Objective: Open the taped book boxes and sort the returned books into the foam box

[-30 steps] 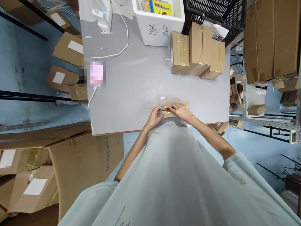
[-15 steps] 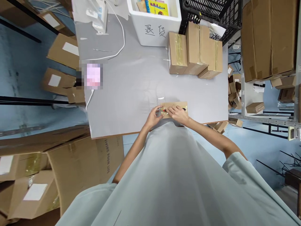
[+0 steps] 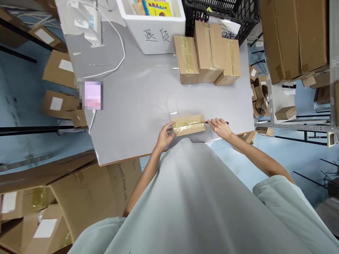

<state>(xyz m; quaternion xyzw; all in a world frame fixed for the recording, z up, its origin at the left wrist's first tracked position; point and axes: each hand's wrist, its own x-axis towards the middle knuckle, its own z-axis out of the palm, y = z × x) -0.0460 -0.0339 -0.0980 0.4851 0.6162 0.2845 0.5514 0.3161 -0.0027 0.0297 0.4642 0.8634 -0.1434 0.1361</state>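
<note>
A small cardboard box (image 3: 189,129) lies near the table's front edge, clear yellowish tape along its top. A thin dark line runs lengthwise through the tape. My left hand (image 3: 165,137) grips the box's left end between thumb and fingers. Just off the right end, my right hand (image 3: 220,128) is closed around a slim black utility knife (image 3: 227,123) with a bit of red near its front. The knife's tip points left at the box, and its handle end sticks out past my fingers.
Three taped cartons (image 3: 209,46) stand at the back of the grey table (image 3: 137,116). Behind them are a white bin (image 3: 159,38) with books and a black crate (image 3: 245,21). A charging cable (image 3: 123,46) and a blurred-out device (image 3: 92,95) lie left. Large open cartons (image 3: 87,190) stand lower left.
My right hand has moved right with the knife, from over the box to beyond its right end. The taped top is now uncovered. My left hand stays on the left end.
</note>
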